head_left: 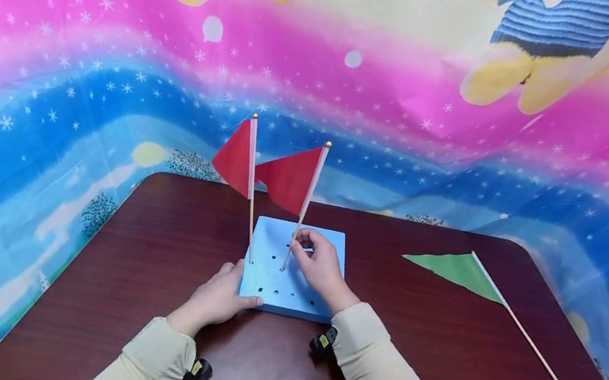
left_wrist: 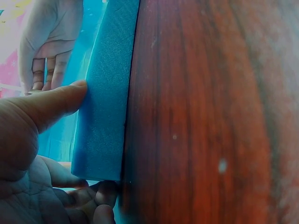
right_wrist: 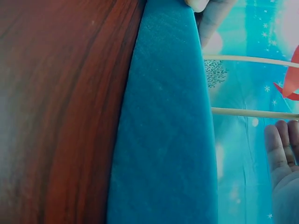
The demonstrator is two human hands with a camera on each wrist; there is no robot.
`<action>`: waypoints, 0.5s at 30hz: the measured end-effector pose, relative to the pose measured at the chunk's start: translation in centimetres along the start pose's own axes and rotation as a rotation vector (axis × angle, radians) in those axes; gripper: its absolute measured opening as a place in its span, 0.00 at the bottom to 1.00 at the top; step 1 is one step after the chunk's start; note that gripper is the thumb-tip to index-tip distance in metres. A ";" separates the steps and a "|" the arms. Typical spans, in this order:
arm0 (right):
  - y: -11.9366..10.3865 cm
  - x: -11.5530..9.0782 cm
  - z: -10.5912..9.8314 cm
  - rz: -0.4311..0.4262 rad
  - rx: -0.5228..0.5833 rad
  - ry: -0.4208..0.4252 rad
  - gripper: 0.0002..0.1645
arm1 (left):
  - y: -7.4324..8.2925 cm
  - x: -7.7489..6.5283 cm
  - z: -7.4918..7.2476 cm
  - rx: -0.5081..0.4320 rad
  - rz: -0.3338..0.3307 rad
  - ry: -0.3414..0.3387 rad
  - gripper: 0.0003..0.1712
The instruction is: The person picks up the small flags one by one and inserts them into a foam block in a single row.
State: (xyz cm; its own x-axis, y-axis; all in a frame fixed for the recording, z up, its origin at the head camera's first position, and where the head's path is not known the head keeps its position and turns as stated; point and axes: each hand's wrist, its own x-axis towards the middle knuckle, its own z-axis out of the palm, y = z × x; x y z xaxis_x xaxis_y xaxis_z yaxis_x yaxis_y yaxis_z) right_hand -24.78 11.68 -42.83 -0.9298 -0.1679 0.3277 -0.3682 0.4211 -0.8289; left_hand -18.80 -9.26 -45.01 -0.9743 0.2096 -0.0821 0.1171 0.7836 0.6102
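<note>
Pink and blue snowflake cloth (head_left: 412,127) hangs behind a dark red-brown wooden table (head_left: 406,341). Think of a clock with the blue block with holes (head_left: 295,282) at its middle, and 12 pointing away from the person. Two flags stand in the block: the left red flag (head_left: 235,161) by its 9 o'clock edge, and the right red flag (head_left: 290,181) close to the middle. One green flag (head_left: 457,271) lies on the table, well apart, at about 3 o'clock, its bare end pointing to 4.

The left hand (head_left: 216,300) holds the block's 8 o'clock corner, with the thumb on the 6 o'clock edge and the other fingers bent along the side. The right hand (head_left: 321,270) pinches the right red flag's stick (head_left: 286,261) with thumb and fingertips close together, just under the red part. I can't tell how deep the stick sits.

Each flag looks very light. Its stick seems stiff but thin, so a hard sideways bend might snap it. The red part looks soft and could crumple, so the bare stick, low down, is the best place to hold. The block looks like foam, light enough to slide, so gripping its corner should help.
</note>
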 end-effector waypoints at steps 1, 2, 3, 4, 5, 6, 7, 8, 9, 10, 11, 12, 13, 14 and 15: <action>0.1 0.0 0.0 0.006 -0.002 -0.004 0.09 | -0.1 0.0 0.0 0.001 0.000 -0.001 0.56; 0.1 -0.1 -0.1 0.014 -0.006 -0.007 0.10 | -0.1 0.0 0.1 0.000 0.001 -0.001 0.56; 0.1 -0.1 -0.1 0.023 -0.014 -0.011 0.10 | -0.1 0.0 0.0 0.001 0.000 -0.002 0.57; 0.1 -0.2 -0.2 0.033 -0.021 -0.014 0.11 | -0.1 -0.1 0.0 0.001 0.000 -0.002 0.57; 0.1 -0.2 -0.2 0.042 -0.028 -0.017 0.11 | 0.0 -0.1 0.0 0.001 -0.001 -0.001 0.57; 0.0 -0.2 -0.3 0.050 -0.032 -0.020 0.11 | 0.0 -0.1 0.0 0.002 0.000 -0.001 0.56; 0.0 -0.2 -0.3 0.057 -0.039 -0.025 0.12 | 0.0 -0.1 -0.1 0.002 0.002 0.000 0.56; 0.0 -0.3 -0.4 0.063 -0.044 -0.030 0.12 | 0.1 -0.1 -0.1 0.001 0.003 0.001 0.56; -0.1 -0.3 -0.5 0.066 -0.045 -0.036 0.13 | 0.1 -0.1 -0.2 0.001 0.005 0.002 0.56; -0.1 -0.4 -0.6 0.066 -0.048 -0.041 0.13 | 0.1 -0.1 -0.2 0.002 0.006 0.003 0.56; -0.1 -0.5 -0.8 0.065 -0.053 -0.044 0.13 | 0.2 -0.2 -0.2 0.002 0.008 0.003 0.56; -0.1 -0.5 -0.9 0.063 -0.058 -0.047 0.14 | 0.2 -0.2 -0.2 0.002 0.009 0.001 0.56; -0.1 -0.6 -1.1 0.063 -0.065 -0.047 0.14 | 0.2 -0.2 -0.2 0.003 0.009 0.000 0.56; -0.1 -0.7 -1.3 0.063 -0.073 -0.047 0.15 | 0.2 -0.2 -0.3 0.002 0.008 -0.002 0.56; 0.0 -0.8 -1.6 0.062 -0.081 -0.047 0.15 | 0.2 -0.2 -0.3 0.003 0.006 -0.003 0.56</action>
State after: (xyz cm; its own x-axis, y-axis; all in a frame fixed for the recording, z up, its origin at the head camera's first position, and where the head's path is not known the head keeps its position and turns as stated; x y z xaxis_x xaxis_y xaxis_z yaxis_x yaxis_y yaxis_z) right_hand -24.07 13.21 -42.34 -0.9503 -0.1799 0.2543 -0.3110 0.5018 -0.8071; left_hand -18.61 -9.27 -44.63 -0.9730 0.2159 -0.0812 0.1231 0.7839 0.6086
